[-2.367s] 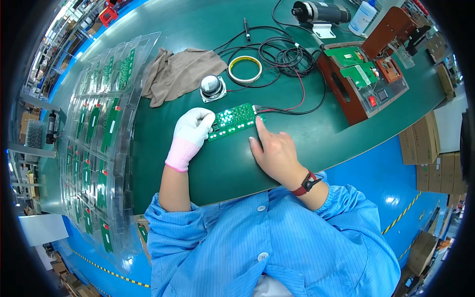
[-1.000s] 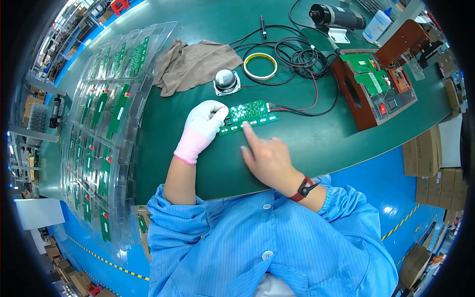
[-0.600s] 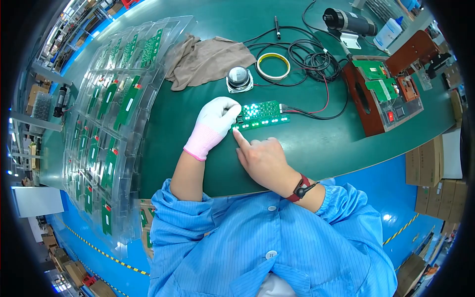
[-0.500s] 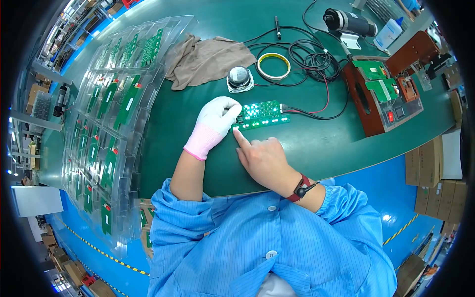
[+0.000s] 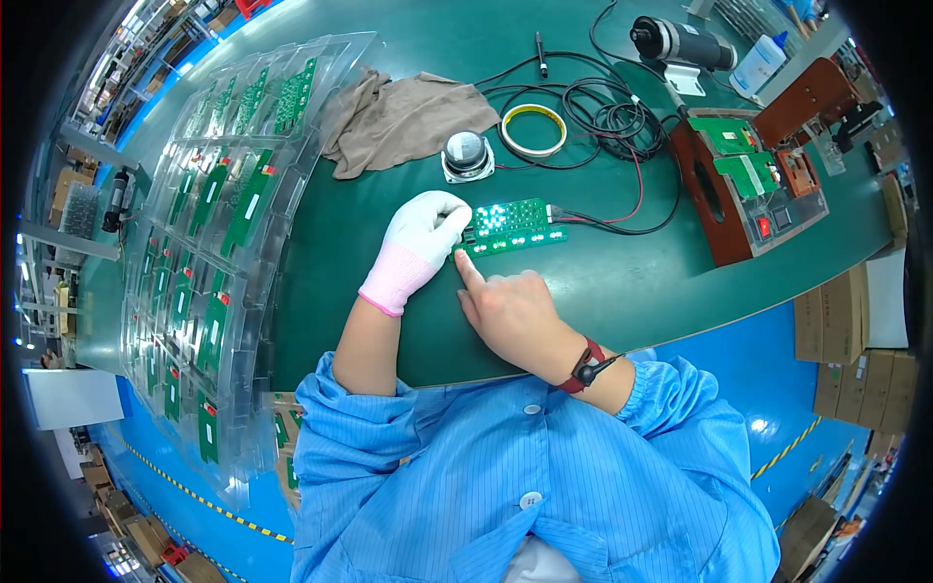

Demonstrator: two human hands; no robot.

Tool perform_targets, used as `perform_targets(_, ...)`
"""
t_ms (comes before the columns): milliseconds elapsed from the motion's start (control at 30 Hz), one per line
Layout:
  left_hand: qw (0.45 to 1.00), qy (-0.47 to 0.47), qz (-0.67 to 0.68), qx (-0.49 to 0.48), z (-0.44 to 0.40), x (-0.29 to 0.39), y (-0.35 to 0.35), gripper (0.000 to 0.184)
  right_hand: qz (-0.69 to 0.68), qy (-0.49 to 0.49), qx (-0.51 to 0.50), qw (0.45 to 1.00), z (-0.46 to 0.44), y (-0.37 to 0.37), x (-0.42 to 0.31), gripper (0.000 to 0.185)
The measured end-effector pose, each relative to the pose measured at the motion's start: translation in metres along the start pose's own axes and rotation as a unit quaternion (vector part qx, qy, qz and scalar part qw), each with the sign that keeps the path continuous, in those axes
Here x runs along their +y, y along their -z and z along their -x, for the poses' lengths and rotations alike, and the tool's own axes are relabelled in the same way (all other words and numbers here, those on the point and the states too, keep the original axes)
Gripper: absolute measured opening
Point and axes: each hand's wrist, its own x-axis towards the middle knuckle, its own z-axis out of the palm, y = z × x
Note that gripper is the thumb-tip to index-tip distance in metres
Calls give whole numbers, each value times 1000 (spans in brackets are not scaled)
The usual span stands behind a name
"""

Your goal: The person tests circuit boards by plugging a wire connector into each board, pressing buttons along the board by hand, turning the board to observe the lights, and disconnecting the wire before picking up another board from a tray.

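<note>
A green circuit board (image 5: 515, 220) with several lit white LEDs lies on the green table in front of me. My left hand (image 5: 425, 233), in a white glove with a pink cuff, pinches the board's left end between thumb and fingers. My bare right hand (image 5: 515, 309) has its index finger stretched out, the tip touching the board's lower left corner. Its other fingers are partly curled, with nothing held. Red and black wires (image 5: 607, 223) run from a plug at the board's right end. Just beyond the board sits a small round speaker (image 5: 466, 155).
Clear plastic trays (image 5: 255, 335) of circuit boards stand at left. Behind are a brown cloth (image 5: 394, 124), a tape roll (image 5: 534, 130), coiled black cable (image 5: 612, 112) and a black cylindrical device (image 5: 685, 44). A brown wooden fixture (image 5: 708, 209) with a red switch stands at right.
The view has shifted very slightly. Both hands keep their places at the circuit board's left end, and its LEDs stay lit.
</note>
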Motion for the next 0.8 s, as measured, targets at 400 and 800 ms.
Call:
perform_targets(400,1000,22,11,5,0,4,0,20,-19,-6,1,1000,-1,1,0,47)
perform_targets(800,1000,19,3,-2,1,6,0,18,-16,-3,8,1000,0,0,1,47)
